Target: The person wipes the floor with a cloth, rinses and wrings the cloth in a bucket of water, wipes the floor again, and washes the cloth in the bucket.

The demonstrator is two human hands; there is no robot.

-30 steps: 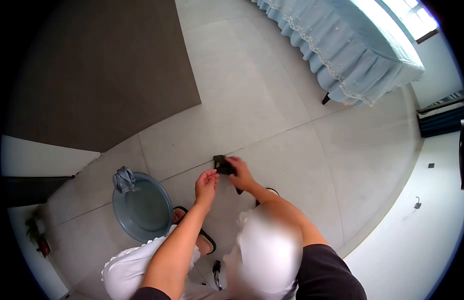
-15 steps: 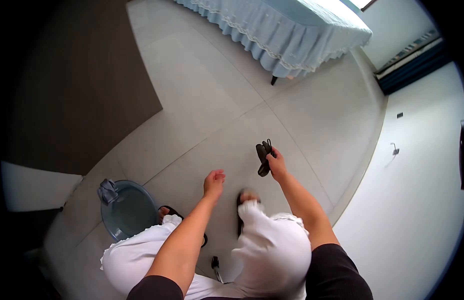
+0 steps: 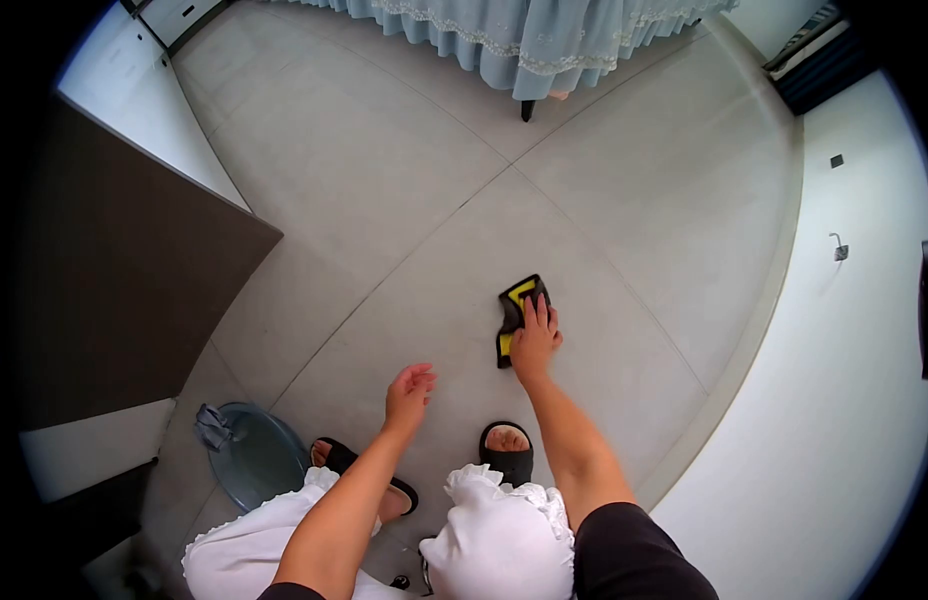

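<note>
My right hand point(image 3: 536, 340) is on a flat black-and-yellow object point(image 3: 508, 308), its fingers laid over the right side. Dark edging frames yellow panels on this piece, and its left side curves inward; what kind of thing it is, I cannot tell. It is low over the grey tiled floor or on it. Well to the left, my left hand point(image 3: 408, 398) hangs in the air with loosely bent fingers and nothing in it.
A blue-grey basin point(image 3: 254, 455) with a grey cloth point(image 3: 213, 428) over its rim stands at lower left. My feet wear black slippers point(image 3: 507, 452). A brown panel point(image 3: 144, 240) rises at left, a white wall point(image 3: 784, 400) at right, a skirted bed point(image 3: 464, 35) ahead.
The object in my right hand has turned from edge-on to flat, showing its yellow panels. My left hand has shifted slightly down and left. The view has tilted and turned.
</note>
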